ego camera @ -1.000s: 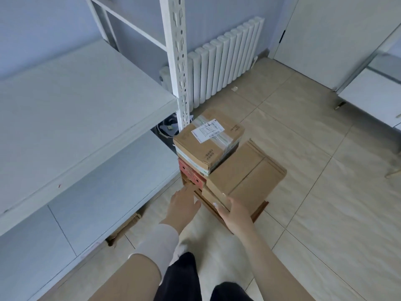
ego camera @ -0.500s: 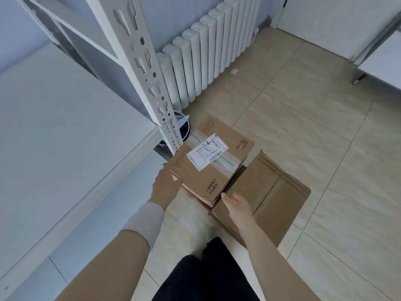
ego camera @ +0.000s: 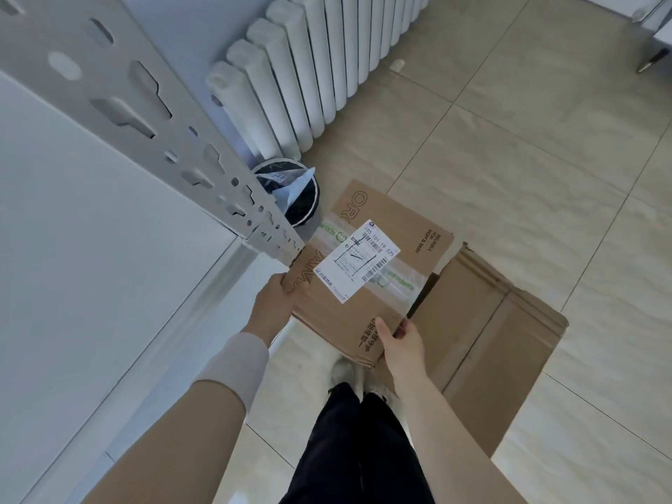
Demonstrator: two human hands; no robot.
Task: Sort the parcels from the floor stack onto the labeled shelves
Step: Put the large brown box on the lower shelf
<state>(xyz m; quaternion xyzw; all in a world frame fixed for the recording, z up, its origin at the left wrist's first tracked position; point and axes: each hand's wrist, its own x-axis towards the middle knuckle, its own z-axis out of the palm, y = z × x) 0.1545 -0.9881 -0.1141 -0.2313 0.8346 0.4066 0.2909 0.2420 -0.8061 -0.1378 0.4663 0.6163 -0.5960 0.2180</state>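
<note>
A brown cardboard parcel [ego camera: 396, 227] with a white shipping label [ego camera: 358, 260] and clear tape across its top is in both my hands. My left hand [ego camera: 274, 300] grips its left edge, thumb on top. My right hand [ego camera: 400, 340] grips its near right corner, thumb on the top face. Below and to the right lies a larger plain cardboard parcel [ego camera: 487, 329] of the floor stack. The rest of the stack is hidden under the held parcel. A white shelf board [ego camera: 91, 249] spreads out at the left.
A perforated white shelf post [ego camera: 152, 118] slants across the upper left, its foot close to the parcel's left corner. A black bin [ego camera: 294, 194] stands behind it beside a white radiator [ego camera: 327, 60]. Beige tiled floor [ego camera: 545, 158] stretches to the right. My legs and shoes are below.
Both hands went from the lower stack up to the labelled top parcel and took hold of it. The view has closed in on the parcel and tilted further down.
</note>
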